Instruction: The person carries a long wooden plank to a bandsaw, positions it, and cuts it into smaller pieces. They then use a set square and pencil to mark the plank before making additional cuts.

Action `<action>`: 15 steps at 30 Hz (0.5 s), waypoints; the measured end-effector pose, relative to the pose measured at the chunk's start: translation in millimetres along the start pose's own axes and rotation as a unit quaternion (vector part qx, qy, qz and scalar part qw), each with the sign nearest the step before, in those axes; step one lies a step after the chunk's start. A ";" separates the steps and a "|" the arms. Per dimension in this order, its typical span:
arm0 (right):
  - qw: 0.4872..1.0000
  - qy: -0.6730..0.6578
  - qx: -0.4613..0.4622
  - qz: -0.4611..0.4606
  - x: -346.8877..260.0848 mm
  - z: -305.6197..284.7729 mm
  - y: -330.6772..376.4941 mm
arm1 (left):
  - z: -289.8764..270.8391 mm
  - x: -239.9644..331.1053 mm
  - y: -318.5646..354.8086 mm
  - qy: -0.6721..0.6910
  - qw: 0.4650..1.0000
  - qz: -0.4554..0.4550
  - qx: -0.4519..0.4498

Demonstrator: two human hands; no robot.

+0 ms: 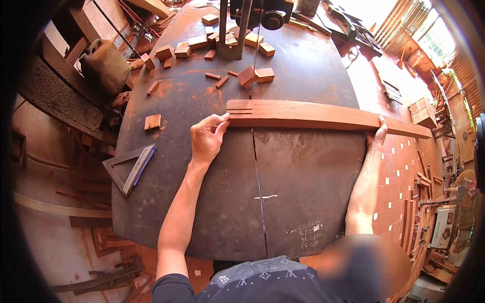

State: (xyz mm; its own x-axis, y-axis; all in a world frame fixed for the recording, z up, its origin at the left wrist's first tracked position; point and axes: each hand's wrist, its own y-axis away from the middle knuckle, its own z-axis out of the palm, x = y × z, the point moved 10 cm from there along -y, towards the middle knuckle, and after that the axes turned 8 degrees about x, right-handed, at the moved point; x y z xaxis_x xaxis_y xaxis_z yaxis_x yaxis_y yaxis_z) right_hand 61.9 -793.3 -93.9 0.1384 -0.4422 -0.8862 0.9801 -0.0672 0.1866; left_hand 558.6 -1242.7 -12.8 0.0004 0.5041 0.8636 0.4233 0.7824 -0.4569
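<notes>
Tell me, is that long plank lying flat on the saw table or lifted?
Flat. The plank lies on the table; the left hand grips its notched end, and the right hand holds it farther along.

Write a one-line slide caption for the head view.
Both hands, left hand and right hand, steady a long reddish wooden board across a bandsaw table scattered with offcut blocks.

Dark steel saw table [303, 171] carrying long reddish board [313, 115], scattered wood offcuts [255, 74], small block [152, 121], triangular square [132, 166] overhanging left edge.
</notes>
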 end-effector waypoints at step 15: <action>1.000 0.001 0.015 -0.004 -2.0 -4.6 -4.8 | 0.9 0.4 -2.5 -0.022 1.000 0.004 -0.002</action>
State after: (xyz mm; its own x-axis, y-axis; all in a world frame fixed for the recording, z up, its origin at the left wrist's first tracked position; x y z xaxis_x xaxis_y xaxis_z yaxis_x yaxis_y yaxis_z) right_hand 57.5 -788.0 -95.0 0.1308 -0.4404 -0.8883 0.9765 -0.0975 0.1921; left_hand 556.7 -1244.2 -11.5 -0.0368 0.5259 0.8498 0.4269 0.7771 -0.4624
